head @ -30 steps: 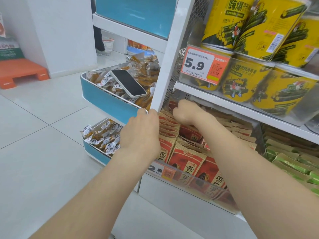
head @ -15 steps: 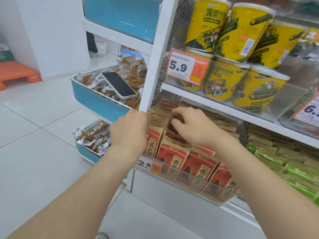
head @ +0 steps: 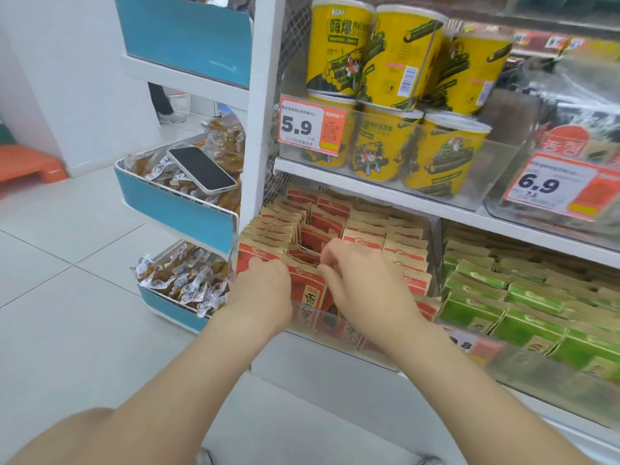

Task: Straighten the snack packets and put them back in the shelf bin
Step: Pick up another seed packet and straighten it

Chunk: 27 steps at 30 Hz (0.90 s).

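Left hand [head: 265,286] curls over the front tops of the red snack packets [head: 310,292] in the shelf bin [head: 339,333]. Right hand [head: 365,286] pinches a middle packet. A hard tug could topple the loosely leaning packets farther back.

A small shop, by every sign: white shelving [head: 263,112] packed with rows of identical goods, yellow canisters [head: 342,48] far and high, red packets [head: 365,229] and green packets [head: 486,307] nearer. Orange price tags [head: 310,127] marked 5.9 and 6.9 on shelf edges. Blue baskets [head: 174,209] of wrapped snacks at left.
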{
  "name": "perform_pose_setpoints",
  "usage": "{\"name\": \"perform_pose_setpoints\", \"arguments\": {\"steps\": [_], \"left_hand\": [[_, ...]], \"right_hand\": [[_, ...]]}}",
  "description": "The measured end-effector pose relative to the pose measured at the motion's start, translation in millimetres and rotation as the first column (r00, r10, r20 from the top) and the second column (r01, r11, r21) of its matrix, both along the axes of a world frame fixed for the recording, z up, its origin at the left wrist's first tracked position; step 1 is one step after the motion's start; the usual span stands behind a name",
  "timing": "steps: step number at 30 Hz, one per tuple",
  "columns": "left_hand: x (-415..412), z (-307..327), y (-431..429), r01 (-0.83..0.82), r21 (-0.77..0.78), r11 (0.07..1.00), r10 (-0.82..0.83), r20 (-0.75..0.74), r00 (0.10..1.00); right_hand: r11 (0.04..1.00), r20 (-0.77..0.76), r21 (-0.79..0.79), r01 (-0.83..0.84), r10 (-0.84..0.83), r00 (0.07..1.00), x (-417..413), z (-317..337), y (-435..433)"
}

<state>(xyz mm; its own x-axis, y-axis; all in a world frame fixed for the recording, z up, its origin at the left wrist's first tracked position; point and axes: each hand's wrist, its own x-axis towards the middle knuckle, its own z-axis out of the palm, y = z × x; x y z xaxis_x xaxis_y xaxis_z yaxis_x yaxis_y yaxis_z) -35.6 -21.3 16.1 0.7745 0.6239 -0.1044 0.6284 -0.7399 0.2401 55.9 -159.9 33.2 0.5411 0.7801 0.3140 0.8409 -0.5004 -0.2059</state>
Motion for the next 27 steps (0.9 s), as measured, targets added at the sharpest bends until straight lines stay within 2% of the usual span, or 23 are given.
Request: {"name": "perform_pose_setpoints", "arguments": {"steps": [5,10,16,21,24,27], "left_hand": [[3,-9,16,0.032,0.033,0.999,-0.035,0.09,0.995],[13,-20,29,0.088,0.138,0.986,-0.111,0.171,0.979],[19,-20,37,0.057,0.144,0.988,-0.08,0.16,0.984],[20,-13,37,0.04,0.052,0.998,-0.05,0.197,0.979],[18,-5,34,-0.005,0.015,1.0,0.0,0.306,0.952],[13,7,29,0.003,-0.084,0.996,0.04,0.508,0.86]], "right_hand": [[0.996,-0.026,-0.03,-0.084,0.083,0.996,9,0,-10],[0.998,0.019,-0.037,-0.053,0.053,0.998,18,-6,-15],[0.997,-0.028,0.071,0.021,-0.019,0.999,23,-15,-2],[0.985,-0.063,0.147,0.086,-0.077,0.995,29,-19,6],[0.959,-0.039,0.268,0.089,-0.081,0.996,25,-12,9],[0.89,-0.126,0.448,0.078,-0.024,0.992,20,-1,8]]}}
